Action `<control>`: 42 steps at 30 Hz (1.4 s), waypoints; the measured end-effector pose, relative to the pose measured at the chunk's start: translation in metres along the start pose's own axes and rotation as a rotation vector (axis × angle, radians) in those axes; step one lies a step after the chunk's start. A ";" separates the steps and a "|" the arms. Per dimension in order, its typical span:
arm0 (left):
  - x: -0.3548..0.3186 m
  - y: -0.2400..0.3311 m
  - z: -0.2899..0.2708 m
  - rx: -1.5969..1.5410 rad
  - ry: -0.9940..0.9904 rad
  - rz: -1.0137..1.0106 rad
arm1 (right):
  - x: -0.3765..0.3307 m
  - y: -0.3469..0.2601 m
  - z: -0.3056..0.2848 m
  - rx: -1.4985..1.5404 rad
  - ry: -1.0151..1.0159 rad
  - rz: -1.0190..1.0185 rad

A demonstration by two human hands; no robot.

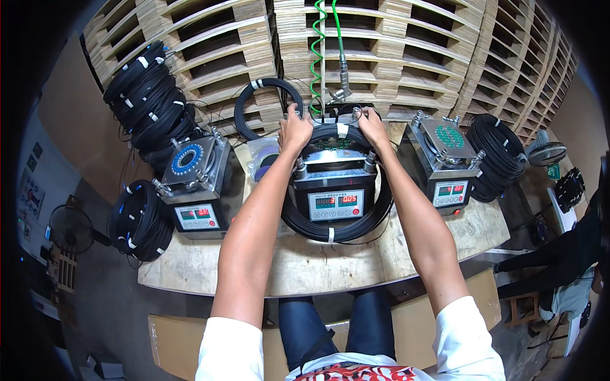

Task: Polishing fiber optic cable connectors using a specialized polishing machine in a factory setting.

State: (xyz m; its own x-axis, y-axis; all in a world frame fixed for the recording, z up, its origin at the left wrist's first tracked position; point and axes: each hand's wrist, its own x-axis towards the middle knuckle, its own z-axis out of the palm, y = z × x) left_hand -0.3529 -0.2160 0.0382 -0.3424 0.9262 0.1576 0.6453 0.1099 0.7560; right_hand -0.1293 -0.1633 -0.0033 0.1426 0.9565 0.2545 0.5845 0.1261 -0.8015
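Note:
Both arms reach forward over a wooden worktable to the middle one of three metal machines with red digit displays. A black cable coil taped with white bands lies around this machine. My left hand grips the far left top of the coil or the machine's knob; my right hand grips the far right top. Which of the two each hand holds cannot be told. A green spiral hose with a metal fitting hangs just beyond the hands.
A left machine and a right machine flank the middle one. Piles of black cable coils sit at both table ends. Stacked wooden pallets stand behind. A fan stands at left; another person sits at right.

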 end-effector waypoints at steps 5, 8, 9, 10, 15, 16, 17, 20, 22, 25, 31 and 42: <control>-0.010 0.001 -0.008 0.032 -0.028 -0.058 | -0.033 -0.038 -0.004 -0.146 -0.026 0.077; -0.020 0.011 -0.009 0.120 -0.009 -0.039 | -0.045 -0.053 -0.009 -0.298 0.011 0.120; -0.023 0.014 -0.008 0.144 0.015 -0.032 | -0.046 -0.055 -0.009 -0.319 0.025 0.104; -0.023 0.017 -0.009 0.144 0.015 -0.028 | -0.047 -0.057 -0.009 -0.339 0.038 0.089; -0.024 0.020 -0.004 0.182 0.102 0.015 | -0.034 -0.037 -0.010 -0.305 0.054 0.023; -0.022 0.022 0.000 0.179 0.099 0.025 | -0.027 -0.027 -0.012 -0.270 0.071 -0.007; -0.021 0.017 0.001 0.162 0.119 0.025 | -0.030 -0.031 -0.011 -0.248 0.044 0.032; -0.012 0.010 0.001 0.128 0.113 0.028 | -0.032 -0.045 -0.014 -0.292 -0.013 0.064; -0.009 0.005 -0.001 0.111 0.089 0.030 | -0.039 -0.054 -0.016 -0.300 -0.055 0.108; -0.012 0.010 -0.003 0.108 0.006 -0.016 | -0.040 -0.048 -0.017 -0.265 -0.030 0.184; -0.008 0.009 -0.001 0.104 0.014 -0.086 | -0.014 -0.026 -0.005 -0.225 -0.091 0.144; 0.007 -0.011 0.002 0.033 0.034 -0.018 | -0.014 -0.013 -0.001 -0.111 -0.112 -0.026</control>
State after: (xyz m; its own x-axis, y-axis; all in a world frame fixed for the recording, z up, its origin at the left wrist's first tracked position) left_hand -0.3608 -0.2102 0.0301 -0.3769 0.9113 0.1660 0.6610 0.1390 0.7374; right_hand -0.1381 -0.1788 0.0039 0.0393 0.9774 0.2075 0.6724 0.1278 -0.7291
